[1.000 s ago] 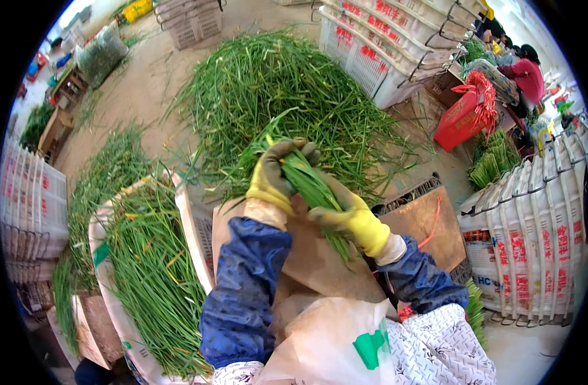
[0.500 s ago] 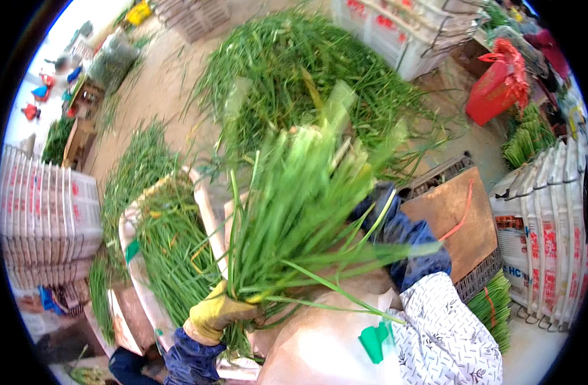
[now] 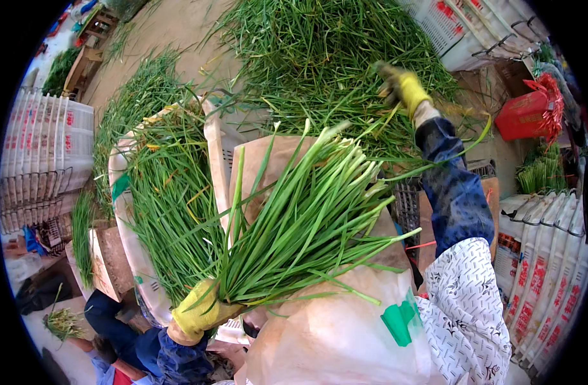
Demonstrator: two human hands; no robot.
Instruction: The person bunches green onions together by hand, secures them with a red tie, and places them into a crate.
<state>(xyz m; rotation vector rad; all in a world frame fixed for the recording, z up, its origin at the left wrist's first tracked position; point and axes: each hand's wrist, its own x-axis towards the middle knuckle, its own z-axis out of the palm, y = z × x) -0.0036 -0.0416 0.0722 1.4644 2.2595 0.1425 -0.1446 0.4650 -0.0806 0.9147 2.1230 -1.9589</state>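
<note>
My left hand (image 3: 201,311), in a yellow glove, grips a bunch of garlic chives (image 3: 307,224) by its leafy end. The pale stem ends fan out up and to the right, above my plastic-covered lap. My right hand (image 3: 402,91), gloved in yellow with dark fingertips, reaches out over the right side of a big heap of loose green leaves (image 3: 307,58). Its fingers look spread, though slightly blurred, and no bunch is in them. One long curved leaf (image 3: 461,154) trails from near the bunch across my right forearm.
A lined crate of chives (image 3: 172,224) stands left of my lap. Stacked white crates rise at the left (image 3: 47,147), back right and right (image 3: 544,276). A red bucket (image 3: 528,115) stands at the right. Another person's hand (image 3: 105,350) shows at lower left beside a small bundle.
My right hand has left the stem end of the bunch and swung out to the upper right over the heap. The bunch now lies lower and tilts further right, still in my left hand.
</note>
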